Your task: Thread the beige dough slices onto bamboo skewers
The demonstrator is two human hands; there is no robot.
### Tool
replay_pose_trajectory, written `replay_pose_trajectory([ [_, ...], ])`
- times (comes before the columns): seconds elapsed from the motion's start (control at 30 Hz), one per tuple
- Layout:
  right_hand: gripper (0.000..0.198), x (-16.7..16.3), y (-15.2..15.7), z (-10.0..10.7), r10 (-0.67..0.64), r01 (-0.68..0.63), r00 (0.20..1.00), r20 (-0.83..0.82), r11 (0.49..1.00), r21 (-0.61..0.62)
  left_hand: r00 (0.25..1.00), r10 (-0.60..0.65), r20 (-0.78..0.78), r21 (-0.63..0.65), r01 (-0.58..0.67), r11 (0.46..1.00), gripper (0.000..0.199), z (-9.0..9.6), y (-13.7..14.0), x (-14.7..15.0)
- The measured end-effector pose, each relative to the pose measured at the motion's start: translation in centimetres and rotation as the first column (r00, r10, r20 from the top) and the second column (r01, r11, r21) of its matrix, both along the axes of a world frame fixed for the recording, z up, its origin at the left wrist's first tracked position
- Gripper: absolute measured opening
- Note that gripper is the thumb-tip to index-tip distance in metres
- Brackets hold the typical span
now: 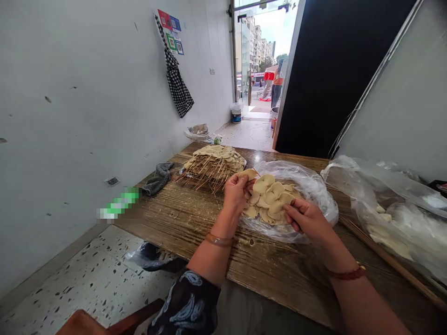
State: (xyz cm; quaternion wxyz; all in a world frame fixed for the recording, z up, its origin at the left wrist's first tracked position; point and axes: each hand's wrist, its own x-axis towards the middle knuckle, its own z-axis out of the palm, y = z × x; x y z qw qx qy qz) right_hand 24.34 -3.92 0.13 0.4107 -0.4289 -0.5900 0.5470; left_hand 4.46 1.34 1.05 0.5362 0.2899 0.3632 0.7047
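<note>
My left hand (239, 190) is closed, pinching a thin, round beige slice (247, 174). A thin stick tip seems to show beside that slice; whether it runs through the slice I cannot tell. To the right, my right hand (304, 215) grips the edge of another beige slice (285, 199) between thumb and fingers. Between and below both hands lies a loose pile of similar slices (258, 201) on a clear plastic bag (317, 195). Beyond my left hand, several skewers (206, 172) threaded with such slices are stacked, their bare sticks pointing toward me.
The wooden table (195, 218) carries a dark grey cloth (158, 178) at its left edge. At the right are a bundle of bare sticks (387, 258) and a plastic bag (401, 214) with pale pieces inside. Another bag (199, 132) stands past the far edge.
</note>
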Motion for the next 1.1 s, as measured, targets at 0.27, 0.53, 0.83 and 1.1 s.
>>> replay_pose_trajectory([
  [0.27, 0.042, -0.4, -0.1, -0.6, 0.022, -0.032, 0.989, 0.147, 0.997, 0.063, 0.990, 0.143, 0.015, -0.009, -0.143, 0.990, 0.022, -0.4, 0.5, -1.1],
  [0.53, 0.038, -0.3, 0.2, -1.3, 0.012, -0.032, 0.982, 0.191, 0.994, 0.101, 0.993, 0.118, 0.023, -0.007, -0.118, 0.993, 0.020, -0.3, 0.5, -1.0],
  [0.83, 0.035, -0.3, 0.3, -1.2, -0.008, -0.018, 0.973, 0.229, 0.993, 0.113, 0.987, 0.157, -0.014, 0.056, -0.156, 0.986, 0.019, -0.3, 0.6, -1.0],
  [1.1, 0.034, 0.0, 0.5, -1.6, -0.005, -0.035, 0.953, 0.302, 0.991, 0.128, 0.965, 0.229, -0.125, 0.100, -0.217, 0.971, 0.018, -0.5, 0.8, -0.9],
])
